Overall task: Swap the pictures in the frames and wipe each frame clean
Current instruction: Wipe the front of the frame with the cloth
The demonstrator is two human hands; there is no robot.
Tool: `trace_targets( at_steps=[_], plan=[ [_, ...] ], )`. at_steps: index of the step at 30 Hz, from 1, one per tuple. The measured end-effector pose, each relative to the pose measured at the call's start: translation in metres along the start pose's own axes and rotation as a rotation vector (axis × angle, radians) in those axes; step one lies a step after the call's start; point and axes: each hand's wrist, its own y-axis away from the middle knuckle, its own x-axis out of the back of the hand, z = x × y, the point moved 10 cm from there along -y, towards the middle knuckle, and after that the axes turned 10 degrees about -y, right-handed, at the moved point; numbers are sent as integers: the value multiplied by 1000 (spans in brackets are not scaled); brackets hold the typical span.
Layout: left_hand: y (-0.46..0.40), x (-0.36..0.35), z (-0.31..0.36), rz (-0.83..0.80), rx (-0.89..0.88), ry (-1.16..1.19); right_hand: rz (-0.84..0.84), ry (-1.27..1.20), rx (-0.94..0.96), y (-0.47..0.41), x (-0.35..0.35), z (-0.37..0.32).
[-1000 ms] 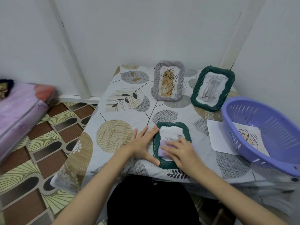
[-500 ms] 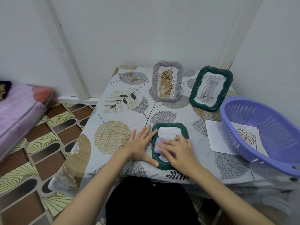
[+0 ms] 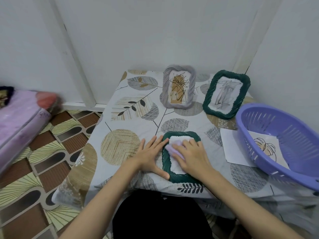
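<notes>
A grey frame [image 3: 178,86] and a green frame [image 3: 226,94] are stood upright at the table's back, with a purple basket [image 3: 283,142] overlapping a loose picture [image 3: 232,149] at the right. The flat green frame [image 3: 180,176] is steadied by the left hand [image 3: 151,156], fingers flat and released; a lilac cloth [image 3: 173,149] is pressed onto its glass under the right hand [image 3: 193,156].

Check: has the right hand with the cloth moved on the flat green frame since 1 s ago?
Yes. The right hand slid the cloth toward the flat green frame's left rim.
</notes>
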Motion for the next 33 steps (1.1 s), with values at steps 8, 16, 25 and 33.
trace_targets(
  at_steps=[8,16,25,33],
  plan=[
    [0,0,0,-14,0,9,-40,-108,-120,6,12,48],
    [-1,0,0,-9,0,17,-245,-339,76,27,1,6],
    [0,1,0,-8,8,22,-280,-318,107,23,-1,-9],
    [1,1,1,-24,6,41,-242,-235,5,13,5,6]
  ],
)
